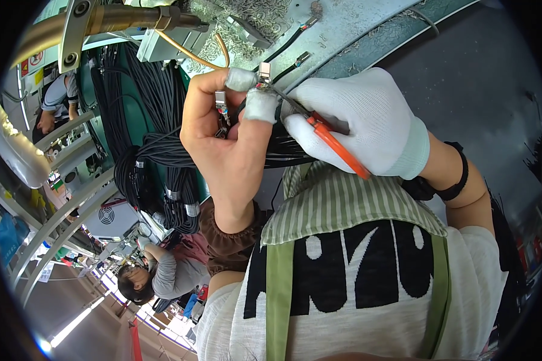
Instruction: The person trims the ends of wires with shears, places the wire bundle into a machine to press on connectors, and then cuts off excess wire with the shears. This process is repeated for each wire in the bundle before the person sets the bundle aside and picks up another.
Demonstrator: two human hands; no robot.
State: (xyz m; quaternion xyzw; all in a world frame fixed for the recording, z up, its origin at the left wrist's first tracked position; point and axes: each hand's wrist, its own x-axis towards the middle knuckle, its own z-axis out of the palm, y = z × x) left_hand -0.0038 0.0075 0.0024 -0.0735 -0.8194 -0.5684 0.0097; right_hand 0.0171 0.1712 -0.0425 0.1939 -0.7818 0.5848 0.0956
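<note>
We see our left hand (223, 129), bare but for white fingertip covers, pinching a small silver metal connector (264, 72) on a black cable end between thumb and forefinger. Our right hand (358, 123), in a white knit glove, is closed around orange-handled pliers (334, 144) whose tip meets that connector. Beneath hang bundled black cables (156, 156), beside the pale grey-green surface (343, 30).

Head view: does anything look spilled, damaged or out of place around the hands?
Small metal bits lie scattered loose across the pale worktop above the hands. The left hand is bare except for white fingertip covers, while the right hand wears a full glove.
</note>
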